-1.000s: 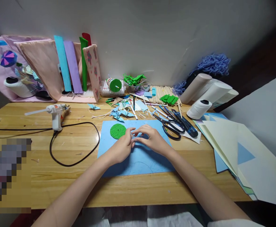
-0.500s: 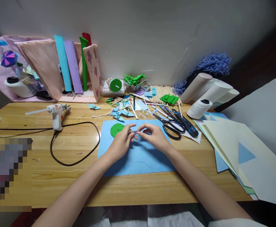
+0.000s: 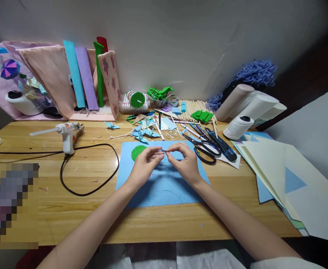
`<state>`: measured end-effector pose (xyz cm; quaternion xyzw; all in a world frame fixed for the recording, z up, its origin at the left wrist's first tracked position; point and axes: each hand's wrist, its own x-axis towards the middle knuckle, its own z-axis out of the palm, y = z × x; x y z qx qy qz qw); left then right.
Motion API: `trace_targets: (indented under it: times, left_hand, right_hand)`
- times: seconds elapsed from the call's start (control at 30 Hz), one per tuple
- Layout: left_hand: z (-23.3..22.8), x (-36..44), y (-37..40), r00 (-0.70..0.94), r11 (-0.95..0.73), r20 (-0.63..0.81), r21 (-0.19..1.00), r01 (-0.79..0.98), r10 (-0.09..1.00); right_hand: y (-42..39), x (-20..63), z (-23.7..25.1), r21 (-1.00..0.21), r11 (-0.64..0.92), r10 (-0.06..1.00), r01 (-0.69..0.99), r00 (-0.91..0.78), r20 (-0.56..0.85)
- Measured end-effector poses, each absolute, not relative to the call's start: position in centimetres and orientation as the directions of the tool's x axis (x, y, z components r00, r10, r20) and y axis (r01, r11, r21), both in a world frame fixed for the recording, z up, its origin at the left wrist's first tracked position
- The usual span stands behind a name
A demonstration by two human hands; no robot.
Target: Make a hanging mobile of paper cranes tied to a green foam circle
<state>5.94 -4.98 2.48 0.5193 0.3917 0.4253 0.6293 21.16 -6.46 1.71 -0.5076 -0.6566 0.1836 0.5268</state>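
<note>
The left hand (image 3: 145, 167) and the right hand (image 3: 185, 164) meet fingertip to fingertip just above a flat blue paper sheet (image 3: 164, 183), both pinching a tiny thin dark sliver (image 3: 164, 150) between thumb and forefinger; it is too small to tell whether it is a strip of paper or a stick. The other fingers of each hand curl loosely and do not press on the sheet. Just beside the left fingertips, on the sheet's far left part, lies a round green paper disc (image 3: 137, 152), partly hidden by the left hand, and a faint curved pencil line (image 3: 169, 193) shows on the sheet's near edge. From how things lie, the disc looks already cut out and set in place, while the small sliver is not yet joined to anything, and the curve on the sheet is drawn but uncut. To the right of the hands, black-handled scissors (image 3: 205, 151) rest shut at the sheet's corner among pens; to the left a white hot glue gun (image 3: 65, 134) stands on the wooden table (image 3: 68, 209) with its black cord (image 3: 96, 179) looped toward the sheet, well apart from both hands. Folded blue paper cranes (image 3: 144, 133) lie just beyond the sheet, and cream and blue paper sheets (image 3: 278, 172) are stacked at the far right
</note>
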Motion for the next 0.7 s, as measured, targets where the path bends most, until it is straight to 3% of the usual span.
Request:
trace_targets:
  times: [0.13, 0.27, 0.43, 0.7]
  left_hand:
    - [2.4, 6.2, -5.1, 0.487, 0.400, -0.209, 0.854, -0.331, 0.848]
    - [2.4, 6.1, -5.3, 0.507, 0.425, -0.193, 0.814, -0.396, 0.840]
    - [2.6, 5.9, -5.2, 0.460, 0.377, -0.189, 0.854, -0.359, 0.867]
    - [2.9, 4.9, -4.2, 0.491, 0.379, -0.287, 0.920, -0.099, 0.823]
  right_hand:
    - [-6.9, 20.9, 1.7, -0.610, 0.513, 0.758, 0.605, 0.015, 0.652]
    - [-7.1, 20.6, 1.5, -0.521, 0.550, 0.712, 0.653, -0.040, 0.701]
    - [-7.1, 20.4, 1.7, -0.527, 0.541, 0.725, 0.656, -0.046, 0.687]
    - [-6.4, 21.6, 2.5, -0.655, 0.511, 0.838, 0.557, -0.153, 0.524]
